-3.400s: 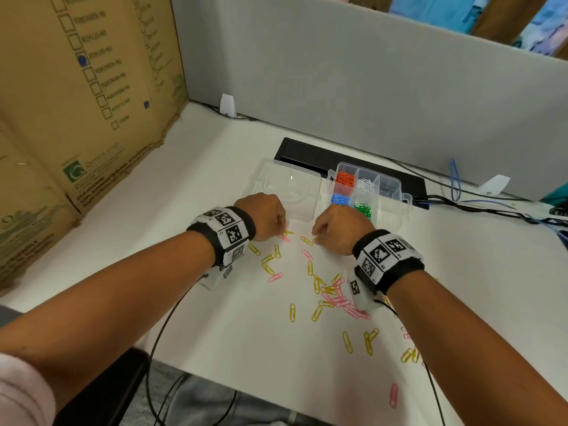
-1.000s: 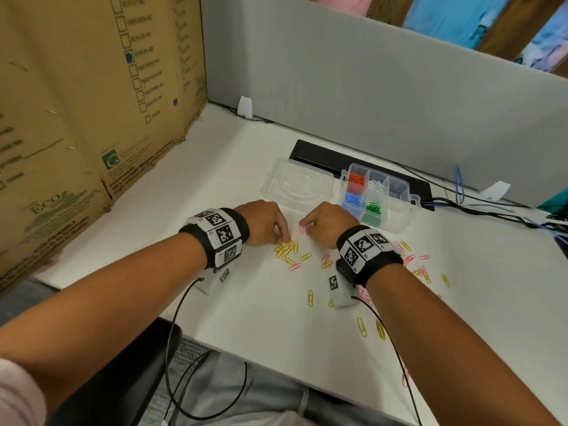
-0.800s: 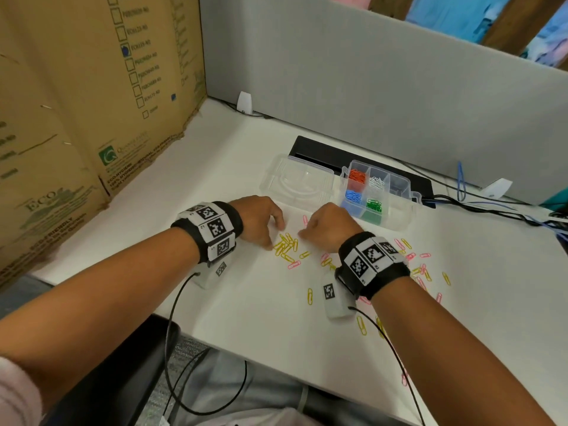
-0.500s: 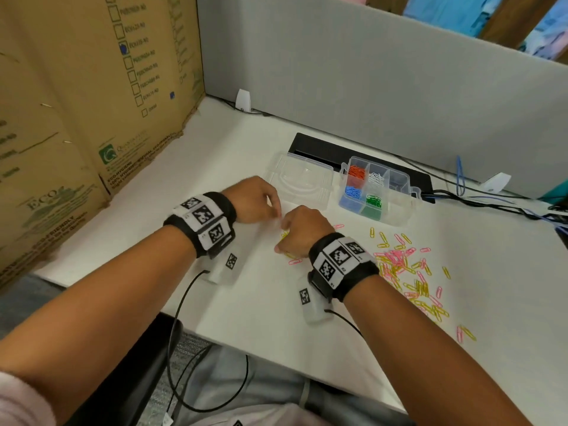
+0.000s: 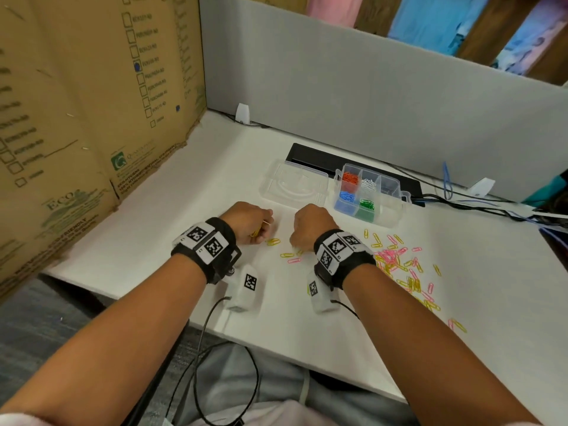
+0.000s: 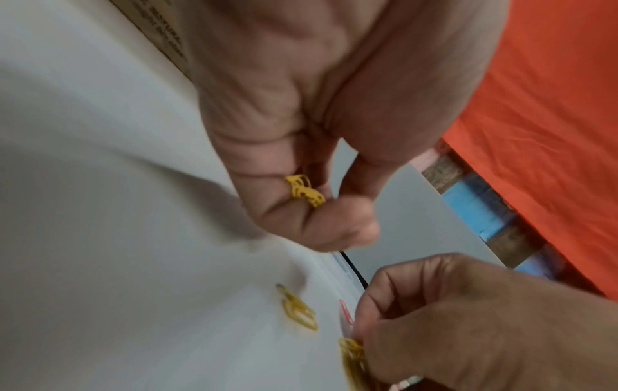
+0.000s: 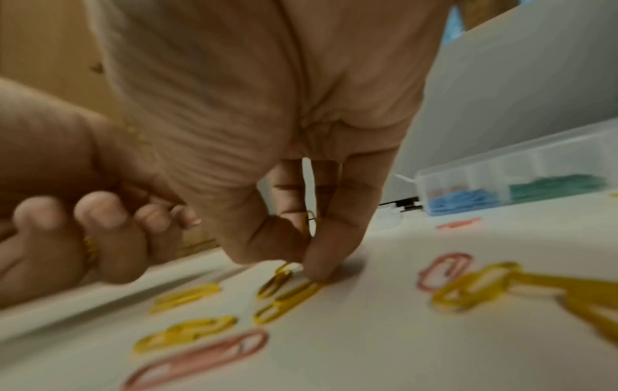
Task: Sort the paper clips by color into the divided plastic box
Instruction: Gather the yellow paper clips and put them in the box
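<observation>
At far left a cardboard wall [image 5: 76, 96] is seen beside a white table [image 5: 172, 216]. The left hand [image 5: 247, 221] is curled, with yellow paper clips [image 6: 305, 191] held inside its fingers. To its right, the right hand [image 5: 310, 227] is bent down, and a yellow clip [image 7: 284, 277] on the table is pinched by its fingertips [image 7: 317, 267]. Farther right, loose yellow and pink clips [image 5: 399, 262] are scattered, behind them the divided plastic box [image 5: 390, 215] stands open.

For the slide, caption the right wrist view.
Right hand pinches a yellow clip off the table; left hand holds more.
</observation>
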